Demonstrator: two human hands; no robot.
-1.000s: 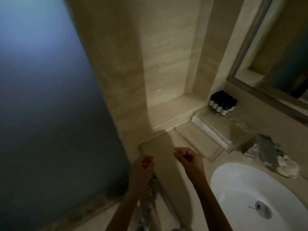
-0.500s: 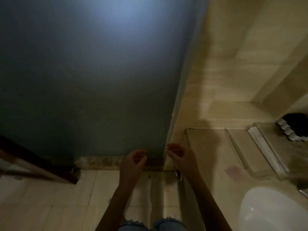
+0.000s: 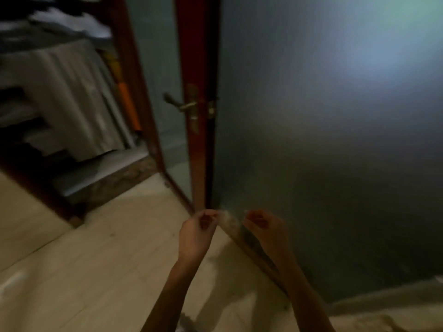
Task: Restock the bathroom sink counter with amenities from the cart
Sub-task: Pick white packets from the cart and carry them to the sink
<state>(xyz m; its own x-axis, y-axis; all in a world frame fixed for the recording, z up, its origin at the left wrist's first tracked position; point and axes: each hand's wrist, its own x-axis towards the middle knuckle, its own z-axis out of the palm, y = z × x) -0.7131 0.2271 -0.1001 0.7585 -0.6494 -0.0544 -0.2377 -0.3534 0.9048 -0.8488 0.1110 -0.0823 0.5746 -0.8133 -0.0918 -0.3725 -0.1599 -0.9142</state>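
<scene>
Pale smudge (image 3: 229,222) sits between the two hands at lower centre, too blurred to say what it is or whether either hand grips it, so can't tell where any amenity is. Left hand (image 3: 197,232): fingers curled in twd thumb, pinch-like, palm side facing right. Right hand (image 3: 265,230): same pose mirrored, fingers curled, thumb near fingertips. Hands are level w/ each other, near but apart, smudge in the gap. Can't tell if either is closed on sthg or just curled. Both forearms bare, rising from bottom edge and angling in twd each other.

Behind the hands: red-brown door (image 3: 196,152) seen edge-on, ajar, w/ brass lever handle (image 3: 178,104). To its right, big frosted glass panel (image 3: 335,140), grey-blue, light patch upper right. Beige tiled floor (image 3: 96,259) under and left of the arms. Thru the doorway, upper left, blurred shelving (image 3: 72,97) w/ pale stacked items and an orange strip; could be the cart, too smeared to tell. Pale ledge (image 3: 388,307) at bottom right, below the glass.
</scene>
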